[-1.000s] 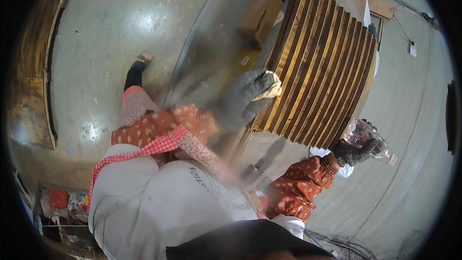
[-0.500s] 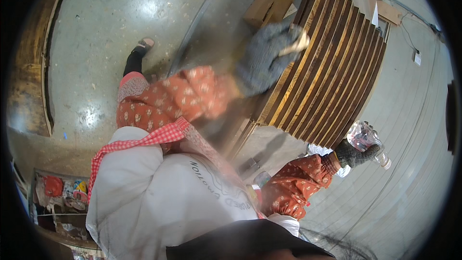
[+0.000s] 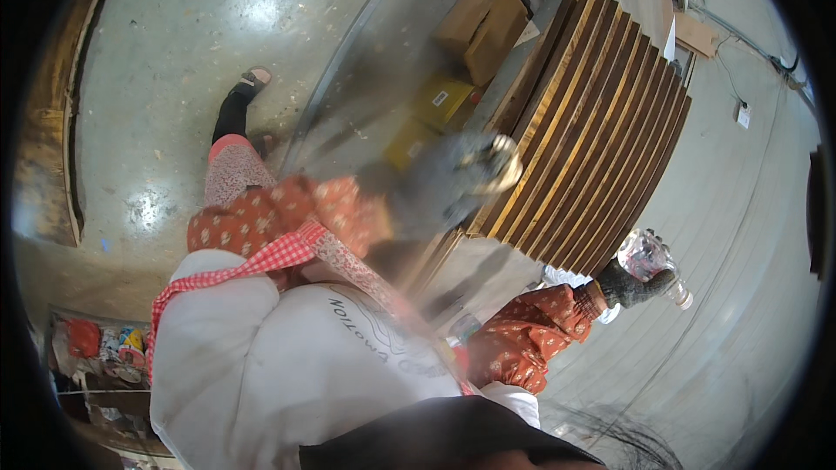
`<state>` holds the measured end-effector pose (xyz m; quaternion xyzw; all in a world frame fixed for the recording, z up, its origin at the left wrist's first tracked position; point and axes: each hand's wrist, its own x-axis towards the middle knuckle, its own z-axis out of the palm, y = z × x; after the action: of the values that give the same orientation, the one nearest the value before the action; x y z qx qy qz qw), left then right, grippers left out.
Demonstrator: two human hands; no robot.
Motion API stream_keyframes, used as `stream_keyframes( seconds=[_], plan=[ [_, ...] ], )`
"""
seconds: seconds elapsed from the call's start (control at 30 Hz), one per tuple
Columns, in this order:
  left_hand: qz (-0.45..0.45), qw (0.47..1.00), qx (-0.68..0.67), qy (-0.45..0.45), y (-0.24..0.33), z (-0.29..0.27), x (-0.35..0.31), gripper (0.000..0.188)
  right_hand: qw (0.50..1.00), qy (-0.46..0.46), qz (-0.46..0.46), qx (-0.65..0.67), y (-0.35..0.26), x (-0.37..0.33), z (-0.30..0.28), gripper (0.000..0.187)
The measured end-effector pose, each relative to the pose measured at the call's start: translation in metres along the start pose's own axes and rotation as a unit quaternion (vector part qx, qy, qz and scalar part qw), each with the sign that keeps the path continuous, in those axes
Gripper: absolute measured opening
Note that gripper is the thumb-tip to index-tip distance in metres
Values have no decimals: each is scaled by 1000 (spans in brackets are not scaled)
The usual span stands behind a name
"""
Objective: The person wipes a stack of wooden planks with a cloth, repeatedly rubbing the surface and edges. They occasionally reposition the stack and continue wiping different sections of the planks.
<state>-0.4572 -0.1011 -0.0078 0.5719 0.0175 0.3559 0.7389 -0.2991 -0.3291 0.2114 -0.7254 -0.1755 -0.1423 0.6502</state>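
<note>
My left hand, in a dark grey knit glove, is blurred by motion near the left side of a stepped stack of wooden boards. Its fingers look curled round something small and pale that I cannot make out. The boards show long brown and golden edges. At the stack's near right corner my right hand, gloved likewise, is closed round a clear plastic bottle. The bottle lies tilted, its neck toward the lower right; the glove hides part of it.
An open cardboard box and yellow cartons sit left of the stack. A large wooden panel is at the far left. A shelf with mixed items stands at the lower left. A cable runs at the upper right.
My left hand has drawn back from the boards toward the lower left, bringing the yellow cartons into view. The right hand still holds the bottle, and the whole view has shifted slightly.
</note>
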Motion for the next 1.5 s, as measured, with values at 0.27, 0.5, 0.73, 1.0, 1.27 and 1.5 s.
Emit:
stream_keyframes(
  seconds=[0.27, 0.5, 0.73, 1.0, 1.27, 1.5],
  plan=[
    [-60, 998, 31, -18, -32, 17, 25, 36, 1000, -8, 5, 23, -1, 2, -9, 37],
    [-196, 930, -309, -23, 3, 4, -5, 25, 997, 68, -7, -40, 1, 0, -1, 37],
    [-4, 999, -19, 46, -35, 17, 36, 26, 998, 57, 11, -5, -1, -4, 6, 40],
    [-38, 993, -112, -30, -21, 13, -16, 15, 999, -12, -36, -35, 2, -3, 5, 37],
    [37, 991, 52, 116, -81, 21, 116, 29, 998, 0, 27, 56, 0, 0, -2, 37],
    [-27, 990, -27, -139, -7, -5, -31, 40, 997, 38, 27, 57, 0, -4, 8, 36]
  ],
)
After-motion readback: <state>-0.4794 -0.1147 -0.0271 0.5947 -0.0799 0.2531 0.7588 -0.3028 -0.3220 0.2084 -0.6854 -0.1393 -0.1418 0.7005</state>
